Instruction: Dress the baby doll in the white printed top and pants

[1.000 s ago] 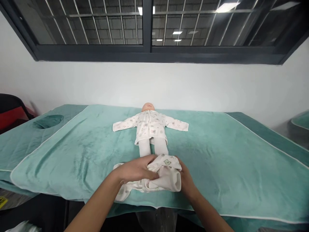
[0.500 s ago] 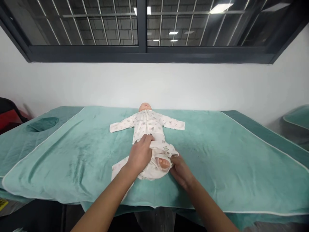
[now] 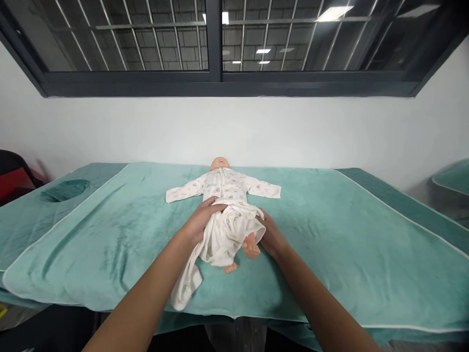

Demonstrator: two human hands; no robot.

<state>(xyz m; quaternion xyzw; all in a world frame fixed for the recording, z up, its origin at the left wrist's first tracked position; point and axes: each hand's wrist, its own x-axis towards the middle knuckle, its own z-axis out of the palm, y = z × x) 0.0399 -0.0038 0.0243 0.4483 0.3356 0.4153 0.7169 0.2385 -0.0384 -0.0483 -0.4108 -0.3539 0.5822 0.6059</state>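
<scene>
A baby doll (image 3: 220,163) lies on its back, head toward the wall, in a white patterned long-sleeved top (image 3: 225,183) with both sleeves spread out. White patterned baby pants (image 3: 223,234) are bunched around its lower body, one leg trailing toward the front left. One doll foot (image 3: 251,246) sticks out of the cloth at the right; the toes of the other (image 3: 230,267) show below it. My left hand (image 3: 202,217) grips the pants at the waist's left side. At the right side my right hand (image 3: 269,233) has its fingers closed on the cloth, partly hidden by it.
A teal cover (image 3: 348,244) spreads over the bed, which has a face hole (image 3: 65,189) at the left. Behind stands a white wall (image 3: 234,129) below a dark-framed window (image 3: 216,88). A red and black object (image 3: 16,178) is at the far left.
The pants have moved up around the doll's legs, and both feet now show more. My left hand has shifted left and up, my right hand slightly up. The loose pant leg now hangs nearer the front edge.
</scene>
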